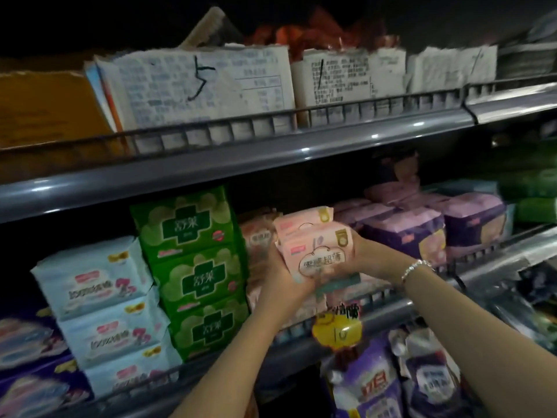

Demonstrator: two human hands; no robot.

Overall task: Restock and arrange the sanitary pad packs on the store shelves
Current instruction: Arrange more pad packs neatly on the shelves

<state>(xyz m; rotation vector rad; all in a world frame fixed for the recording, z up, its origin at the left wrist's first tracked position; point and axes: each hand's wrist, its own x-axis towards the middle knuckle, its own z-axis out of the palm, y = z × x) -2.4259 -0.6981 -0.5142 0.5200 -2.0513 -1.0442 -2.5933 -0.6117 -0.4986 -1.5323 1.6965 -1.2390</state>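
Note:
A small stack of pink pad packs [313, 236] sits between my two hands at the middle shelf [388, 312], just above its wire rail. My left hand [286, 279] grips the stack from the left and below. My right hand [370, 254], with a silver bracelet on the wrist, holds its right side. More pink packs [259, 236] stand behind, partly hidden. Left of them rises a stack of three green packs [193, 267], then three light blue packs [105, 309].
Purple packs [416, 233] fill the shelf to the right, with green ones [536, 206] beyond. The top shelf [271, 152] holds cut cardboard boxes [196, 86] marked with handwritten numbers. A yellow price tag [337, 330] hangs from the rail. Purple bags [376, 384] lie on the shelf below.

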